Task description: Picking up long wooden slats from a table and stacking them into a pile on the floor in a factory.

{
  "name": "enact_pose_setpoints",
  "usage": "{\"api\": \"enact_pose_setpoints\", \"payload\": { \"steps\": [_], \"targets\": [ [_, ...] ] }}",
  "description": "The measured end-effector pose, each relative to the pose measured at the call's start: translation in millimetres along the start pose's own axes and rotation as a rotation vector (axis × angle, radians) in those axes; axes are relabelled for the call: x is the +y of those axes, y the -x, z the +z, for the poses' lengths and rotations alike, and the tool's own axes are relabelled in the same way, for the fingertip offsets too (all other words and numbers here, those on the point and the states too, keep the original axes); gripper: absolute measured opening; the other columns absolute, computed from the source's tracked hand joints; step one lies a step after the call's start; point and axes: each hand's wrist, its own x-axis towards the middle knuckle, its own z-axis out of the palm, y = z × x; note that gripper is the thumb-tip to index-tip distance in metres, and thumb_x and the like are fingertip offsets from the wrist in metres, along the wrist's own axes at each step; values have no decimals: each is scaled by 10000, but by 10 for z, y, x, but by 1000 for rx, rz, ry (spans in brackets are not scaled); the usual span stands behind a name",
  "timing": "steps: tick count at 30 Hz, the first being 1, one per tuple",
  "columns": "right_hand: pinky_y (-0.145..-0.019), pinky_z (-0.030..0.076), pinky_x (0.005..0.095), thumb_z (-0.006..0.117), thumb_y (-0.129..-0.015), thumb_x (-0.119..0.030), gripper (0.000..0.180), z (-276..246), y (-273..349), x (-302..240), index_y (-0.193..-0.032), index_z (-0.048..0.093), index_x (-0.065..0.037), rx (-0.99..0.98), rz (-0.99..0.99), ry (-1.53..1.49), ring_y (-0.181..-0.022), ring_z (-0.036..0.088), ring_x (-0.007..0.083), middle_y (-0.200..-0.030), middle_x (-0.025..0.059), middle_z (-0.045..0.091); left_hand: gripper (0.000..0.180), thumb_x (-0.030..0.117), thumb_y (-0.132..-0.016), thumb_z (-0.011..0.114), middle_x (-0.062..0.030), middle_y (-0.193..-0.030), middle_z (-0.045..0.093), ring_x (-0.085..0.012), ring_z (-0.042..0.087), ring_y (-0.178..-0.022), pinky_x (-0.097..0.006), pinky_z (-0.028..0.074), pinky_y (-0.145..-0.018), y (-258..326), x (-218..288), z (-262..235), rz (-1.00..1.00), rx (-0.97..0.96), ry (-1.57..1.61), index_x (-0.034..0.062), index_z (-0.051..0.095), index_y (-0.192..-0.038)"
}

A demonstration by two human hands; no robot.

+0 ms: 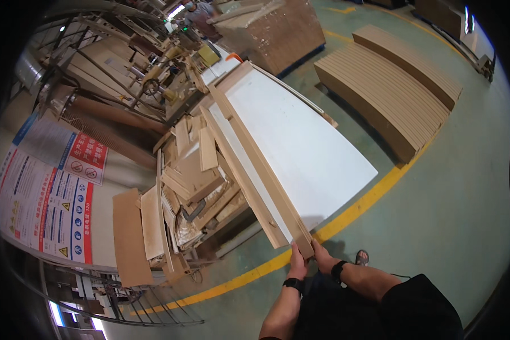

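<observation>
Long tan wood strip, near end gripped, lying lengthwise along left edge of big white panel.

floor: green, yellow line | on it: stacked boards, scrap pile

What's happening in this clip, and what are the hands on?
A person grips the near end of a long, narrow, tan wooden strip with the left hand and right hand. The strip lies along a large white rectangular panel. A heap of tan wood offcuts sits to the left, and stacked tan boards rest on the green floor beyond.
</observation>
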Motion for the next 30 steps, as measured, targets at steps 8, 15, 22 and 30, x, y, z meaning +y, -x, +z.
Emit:
{"api": "enact_pose_setpoints", "payload": {
  "steps": [8,15,22,30],
  "targets": [
    [-922,437,420,391,-1032,-340,416,-39,-332,363,-1193,542,12,182,-364,558,-1083,543,331,-1194,211,576,678,629,-1015,226,-42,-1275,593,-222,543,-1175,-372,407,-1003,13,32,-51,-11,41,39,110,527,-1330],
    [-961,444,449,402,-1002,-508,610,5,-307,-17,-1230,516,47,-56,-502,275,-1144,550,450,-1189,303,581,652,590,-1027,278,-69,-1380,547,-243,486,-1295,-391,346,-1111,-34,117,123,93,3,67,93,466,-1405],
    [-927,458,403,409,-1001,-511,598,30,55,-473,-1253,519,20,-80,-426,226,-1097,604,346,-1155,223,625,671,603,-1020,279,-82,-1410,520,-255,470,-1314,-394,331,-1127,85,264,277,-2,-13,57,95,425,-1434],
    [-1041,383,357,240,-1062,-468,595,-120,433,-752,-1327,503,-4,-261,-276,214,-1185,530,240,-1257,149,588,794,659,-1000,203,-114,-1317,586,-275,535,-1212,-409,375,-1066,-19,173,-11,56,20,154,17,495,-1363]
  ]
}}
